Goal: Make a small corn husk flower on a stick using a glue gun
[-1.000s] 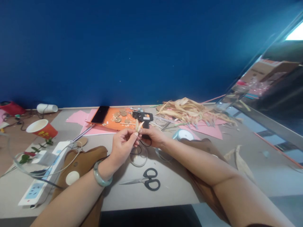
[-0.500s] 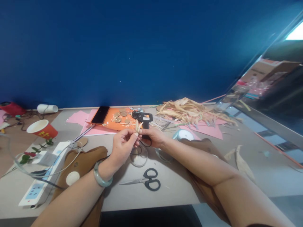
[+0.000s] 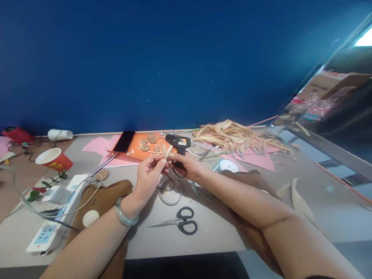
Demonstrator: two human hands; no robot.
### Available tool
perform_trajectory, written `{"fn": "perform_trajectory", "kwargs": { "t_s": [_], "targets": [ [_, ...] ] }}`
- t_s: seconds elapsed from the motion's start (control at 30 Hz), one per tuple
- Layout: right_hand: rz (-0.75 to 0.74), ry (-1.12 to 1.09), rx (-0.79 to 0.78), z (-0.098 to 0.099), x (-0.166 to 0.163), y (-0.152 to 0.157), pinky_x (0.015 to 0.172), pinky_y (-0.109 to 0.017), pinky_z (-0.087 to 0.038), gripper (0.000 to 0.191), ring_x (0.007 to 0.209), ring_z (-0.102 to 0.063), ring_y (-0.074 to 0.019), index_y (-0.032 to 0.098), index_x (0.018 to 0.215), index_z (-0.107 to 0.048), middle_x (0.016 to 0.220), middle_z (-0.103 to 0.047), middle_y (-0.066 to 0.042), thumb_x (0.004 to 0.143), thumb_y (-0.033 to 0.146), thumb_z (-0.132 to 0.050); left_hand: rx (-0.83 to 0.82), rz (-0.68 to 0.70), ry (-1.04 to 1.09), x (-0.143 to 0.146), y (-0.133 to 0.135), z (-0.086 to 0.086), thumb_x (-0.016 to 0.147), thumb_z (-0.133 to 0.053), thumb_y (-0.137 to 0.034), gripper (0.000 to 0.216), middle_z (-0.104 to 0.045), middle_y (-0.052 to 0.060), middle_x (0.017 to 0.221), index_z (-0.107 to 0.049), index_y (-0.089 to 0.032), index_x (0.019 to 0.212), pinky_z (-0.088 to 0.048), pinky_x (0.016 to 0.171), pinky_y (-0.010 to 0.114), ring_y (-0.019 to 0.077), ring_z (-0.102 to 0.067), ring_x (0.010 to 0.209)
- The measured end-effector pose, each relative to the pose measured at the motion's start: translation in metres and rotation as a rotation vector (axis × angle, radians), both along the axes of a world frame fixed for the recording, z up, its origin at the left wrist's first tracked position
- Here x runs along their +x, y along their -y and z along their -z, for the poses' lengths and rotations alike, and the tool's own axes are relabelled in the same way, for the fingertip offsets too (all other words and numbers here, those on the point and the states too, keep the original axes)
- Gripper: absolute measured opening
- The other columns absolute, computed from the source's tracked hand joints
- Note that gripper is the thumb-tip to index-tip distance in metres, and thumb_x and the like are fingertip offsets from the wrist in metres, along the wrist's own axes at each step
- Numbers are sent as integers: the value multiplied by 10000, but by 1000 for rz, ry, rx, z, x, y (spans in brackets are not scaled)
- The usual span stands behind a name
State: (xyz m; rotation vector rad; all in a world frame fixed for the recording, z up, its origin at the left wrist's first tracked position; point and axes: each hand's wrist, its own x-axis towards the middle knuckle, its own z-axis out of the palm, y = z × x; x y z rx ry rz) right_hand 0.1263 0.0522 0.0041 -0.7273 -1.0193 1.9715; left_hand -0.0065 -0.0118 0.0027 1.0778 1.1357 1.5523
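Close together over the middle of the table, my hands meet at a small, pale piece of dried husk. My left hand is closed, pinching the base of this piece between thumb and fingers; a jade-coloured bangle circles that wrist. My right hand is closed round the handle of a black hot glue gun, its nozzle pointing left. The right fingertips also touch the husk piece, and part of the handle is hidden. Below the hands lie the glue gun's dark cord and black-handled scissors.
A heap of dried husk strips lies at the back right, near a ribbon roll. An orange sheet bears wooden discs and a phone. At left are a power strip and red paper cup. A blue partition stands behind.
The glue gun has shifted slightly right and tilted in my right hand. The husk piece and my fingertips have moved slightly left. The view has shifted a little.
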Motion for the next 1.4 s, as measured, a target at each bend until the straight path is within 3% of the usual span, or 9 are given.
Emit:
{"fn": "perform_trajectory", "kwargs": {
  "t_s": [0.23,0.5,0.8,0.97,1.07,1.4],
  "targets": [
    [114,91,173,-7,-2,13,468,-208,-376,241,494,-479,-76,141,628,-619,534,-561,22,616,282,-815,-38,-50,138,0,-5,-5,705,-753,-342,231,-727,46,774,-667,-146,793,-523,781,296,151,-676,756],
    [97,95,228,5,-7,20,492,-229,-368,245,499,-471,-81,141,659,-626,563,-579,24,595,285,-814,-100,-5,257,6,-1,-7,678,-770,-339,241,-725,35,733,-647,-151,767,-518,735,278,158,-685,742],
    [83,121,187,1,-5,17,485,-223,-381,259,476,-493,-84,136,586,-618,514,-571,15,572,286,-830,-94,13,211,4,-2,-7,690,-768,-343,232,-725,38,748,-693,-143,780,-515,696,275,138,-649,661],
    [61,141,193,-2,-2,14,490,-217,-394,265,471,-497,-79,125,580,-632,507,-577,13,567,293,-836,-40,61,200,-2,-6,5,718,-753,-335,212,-736,57,831,-714,-150,814,-507,798,298,165,-673,786],
    [54,158,204,-7,0,15,470,-211,-387,261,465,-494,-76,123,580,-634,503,-574,13,560,287,-836,-64,57,241,-6,-8,9,682,-772,-290,205,-736,52,844,-714,-160,828,-506,767,297,183,-681,798],
    [-62,128,149,-10,4,13,457,-198,-391,276,476,-525,-81,136,694,-605,551,-586,29,573,255,-822,-59,152,281,-10,-8,-8,660,-747,-252,136,-716,43,754,-716,-149,744,-514,712,299,181,-668,738]
  ]
}}
